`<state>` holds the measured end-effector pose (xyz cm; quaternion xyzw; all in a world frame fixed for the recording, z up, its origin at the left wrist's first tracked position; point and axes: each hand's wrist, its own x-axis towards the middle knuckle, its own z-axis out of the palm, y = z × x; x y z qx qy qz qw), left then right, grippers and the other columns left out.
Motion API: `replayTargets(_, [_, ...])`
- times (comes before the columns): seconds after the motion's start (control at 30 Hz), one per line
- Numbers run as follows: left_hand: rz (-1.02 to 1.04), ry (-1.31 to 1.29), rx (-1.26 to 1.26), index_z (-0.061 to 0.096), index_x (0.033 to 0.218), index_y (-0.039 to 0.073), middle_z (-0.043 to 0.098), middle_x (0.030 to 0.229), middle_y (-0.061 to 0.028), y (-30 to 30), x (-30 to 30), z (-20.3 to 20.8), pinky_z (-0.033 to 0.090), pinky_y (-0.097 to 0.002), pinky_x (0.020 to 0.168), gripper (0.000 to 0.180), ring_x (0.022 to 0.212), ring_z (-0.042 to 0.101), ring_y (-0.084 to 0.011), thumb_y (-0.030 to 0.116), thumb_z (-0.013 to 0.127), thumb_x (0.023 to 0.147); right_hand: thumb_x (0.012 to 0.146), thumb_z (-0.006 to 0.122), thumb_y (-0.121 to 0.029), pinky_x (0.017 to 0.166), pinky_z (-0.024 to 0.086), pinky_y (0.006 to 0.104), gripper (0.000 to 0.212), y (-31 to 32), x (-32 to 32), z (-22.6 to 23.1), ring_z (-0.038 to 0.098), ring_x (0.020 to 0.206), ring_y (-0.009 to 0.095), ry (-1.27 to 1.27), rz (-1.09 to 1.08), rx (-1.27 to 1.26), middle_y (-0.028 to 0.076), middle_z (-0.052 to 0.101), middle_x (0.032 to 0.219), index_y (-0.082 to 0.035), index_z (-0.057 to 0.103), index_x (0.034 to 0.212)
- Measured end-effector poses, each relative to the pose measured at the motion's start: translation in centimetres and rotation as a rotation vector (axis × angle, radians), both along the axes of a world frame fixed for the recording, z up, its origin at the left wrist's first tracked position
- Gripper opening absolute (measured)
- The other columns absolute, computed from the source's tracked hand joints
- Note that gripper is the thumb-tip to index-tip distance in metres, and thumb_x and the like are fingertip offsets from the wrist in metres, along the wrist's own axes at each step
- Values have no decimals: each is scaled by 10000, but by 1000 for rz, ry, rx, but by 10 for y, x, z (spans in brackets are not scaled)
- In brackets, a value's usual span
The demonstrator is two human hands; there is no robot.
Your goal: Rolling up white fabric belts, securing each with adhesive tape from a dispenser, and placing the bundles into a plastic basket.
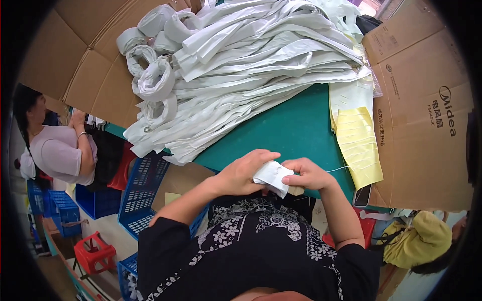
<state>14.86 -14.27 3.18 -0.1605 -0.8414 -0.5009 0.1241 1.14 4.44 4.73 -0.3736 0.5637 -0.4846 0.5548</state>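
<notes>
Between my hands, close to my body, is a small white folded bundle of fabric strip (272,176). My left hand (242,173) grips it from the left, with its fingers curving over the top. From the other side my right hand (310,174) pinches it, thumb lying on its front face. A thin white thread runs from beside my right hand toward a yellow piece (357,145) wound with thread at the table's right edge. Beyond my hands, a large heap of long white fabric strips (261,65) covers the far part of the green table (266,133).
Several rolled white strips (155,79) lie at the heap's left. Cardboard walls (419,100) flank the table. Blue crates (143,193) and a red stool (94,253) stand at left. One person (63,150) is at left; another in yellow (419,238) is at right.
</notes>
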Motion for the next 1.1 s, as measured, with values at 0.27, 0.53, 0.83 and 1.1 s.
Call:
replayTargets(0.27, [1157,426,-479,584,1019,13,604,1001,-120,-109,43,29,427,-359,850,263,937,563,-277,87,651,776,646,739,-142,945,385,416,268,-30,-15,-17,434,1151,318,1490,-146,-142,88,542,1097,-33,598,846])
replayTargets(0.53, [906,372,-1064,593,809,14,599,783,-117,-202,26,90,394,-384,882,241,854,559,-287,179,717,684,611,758,-160,1004,315,462,331,-42,0,-27,392,1194,332,1502,-213,-161,84,532,1132,-61,612,891])
replayTargets(0.83, [1117,-142,-1008,603,739,4,603,676,-163,-174,62,42,403,-403,763,338,702,580,-322,309,720,651,613,759,-134,956,352,441,262,-41,-1,-44,434,1139,336,1423,-505,-207,80,583,1033,-39,633,822])
replayTargets(1.1, [1375,-456,-732,674,738,-6,657,787,-200,-198,15,7,407,-411,790,505,759,625,-331,471,672,571,654,734,-119,951,359,422,271,-43,0,-49,420,1155,360,1424,-445,-237,105,576,1052,-12,624,878])
